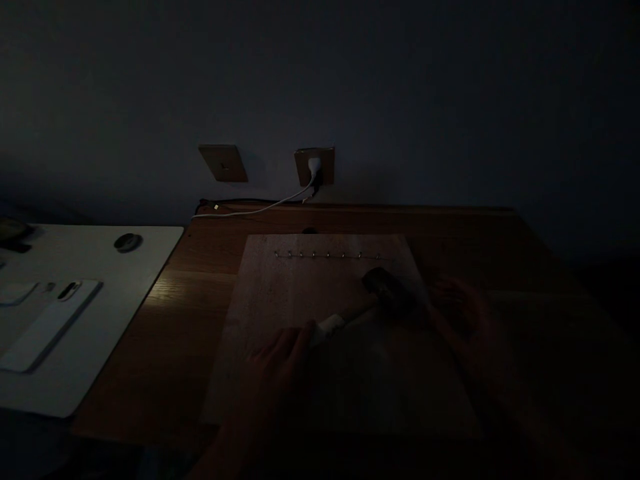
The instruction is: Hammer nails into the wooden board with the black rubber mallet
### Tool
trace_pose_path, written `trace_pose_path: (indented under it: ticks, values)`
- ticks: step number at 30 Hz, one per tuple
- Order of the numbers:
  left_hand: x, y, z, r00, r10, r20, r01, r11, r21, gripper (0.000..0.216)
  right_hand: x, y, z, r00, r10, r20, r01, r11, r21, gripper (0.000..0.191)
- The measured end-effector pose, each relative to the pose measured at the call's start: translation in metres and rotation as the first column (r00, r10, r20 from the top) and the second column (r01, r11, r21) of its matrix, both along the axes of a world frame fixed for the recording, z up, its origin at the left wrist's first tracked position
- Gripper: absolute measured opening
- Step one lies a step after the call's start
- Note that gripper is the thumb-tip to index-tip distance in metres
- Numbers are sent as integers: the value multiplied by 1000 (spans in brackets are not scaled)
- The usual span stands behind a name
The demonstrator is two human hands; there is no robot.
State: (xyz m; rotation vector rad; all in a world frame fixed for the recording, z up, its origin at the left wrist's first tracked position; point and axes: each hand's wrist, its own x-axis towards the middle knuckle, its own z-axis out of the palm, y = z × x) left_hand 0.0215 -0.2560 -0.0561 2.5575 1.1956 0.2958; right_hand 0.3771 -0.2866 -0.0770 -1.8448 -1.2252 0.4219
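Observation:
The scene is very dark. A hammer (pixel 373 297) with a dark head and a pale handle lies on a light wooden board (pixel 280 293). A row of several small nails (pixel 327 255) stands near the board's far edge. My left hand (pixel 283 363) rests on the board at the end of the hammer's handle, fingers curled; whether it grips the handle is unclear. My right hand (pixel 463 317) hovers just right of the hammer head at the board's right edge, fingers loosely spread, holding nothing that I can see.
The board lies on a brown wooden desk (pixel 190 280). To the left is a white surface (pixel 130 280) with a white phone (pixel 50 327) and a small round object (pixel 127 242). A white charger (pixel 314 167) sits in a wall socket, its cable running left.

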Motion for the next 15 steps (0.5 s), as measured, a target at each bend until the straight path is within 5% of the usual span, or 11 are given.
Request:
trace_pose_path:
  ticks: [8, 15]
  values:
    - [-2, -1, -4, 1000, 8, -16, -5, 991, 131, 44, -20, -33, -15, 911, 35, 412, -60, 997, 48, 38]
    - [-70, 23, -13, 906, 407, 117, -417, 906, 78, 47, -26, -56, -27, 643, 80, 762, -233, 968, 95, 32]
